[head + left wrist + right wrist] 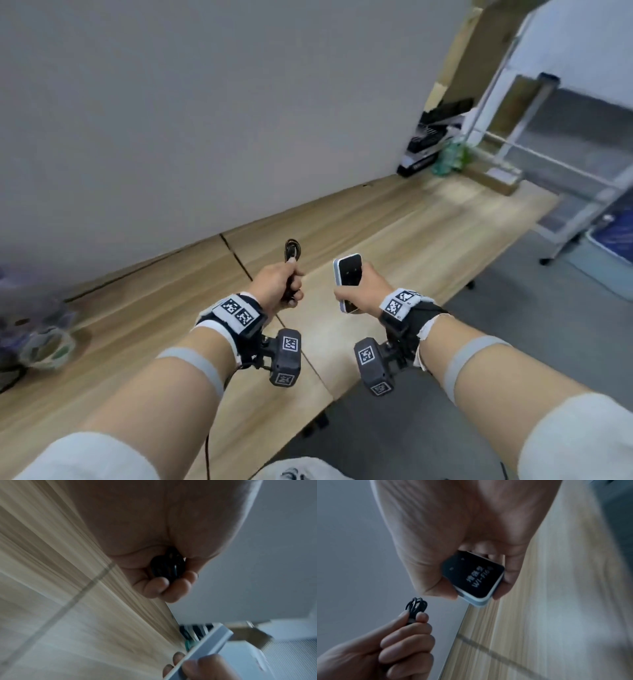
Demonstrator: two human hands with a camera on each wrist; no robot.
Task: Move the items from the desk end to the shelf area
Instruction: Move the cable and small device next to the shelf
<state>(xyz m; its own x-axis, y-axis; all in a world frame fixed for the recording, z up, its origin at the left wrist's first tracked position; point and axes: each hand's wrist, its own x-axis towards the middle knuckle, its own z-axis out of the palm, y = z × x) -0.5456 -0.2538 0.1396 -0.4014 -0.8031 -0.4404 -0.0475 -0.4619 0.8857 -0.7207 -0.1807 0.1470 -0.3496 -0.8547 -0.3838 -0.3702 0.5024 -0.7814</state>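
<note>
Above the surface (394, 219), the left hand (274, 284) gripped a coiled cable (292, 251), the right hand (368, 291) a Wi-Fi device (347, 281); pinched loosely, the device could slip

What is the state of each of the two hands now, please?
Left hand: closed around a coiled black cable.
Right hand: closed around a small Wi-Fi device with a black face.

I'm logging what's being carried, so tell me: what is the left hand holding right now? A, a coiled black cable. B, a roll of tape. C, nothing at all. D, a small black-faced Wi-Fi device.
A: the left hand grips a coiled black cable, its loops sticking up above the fingers, while the Wi-Fi device is in the right hand.
</note>
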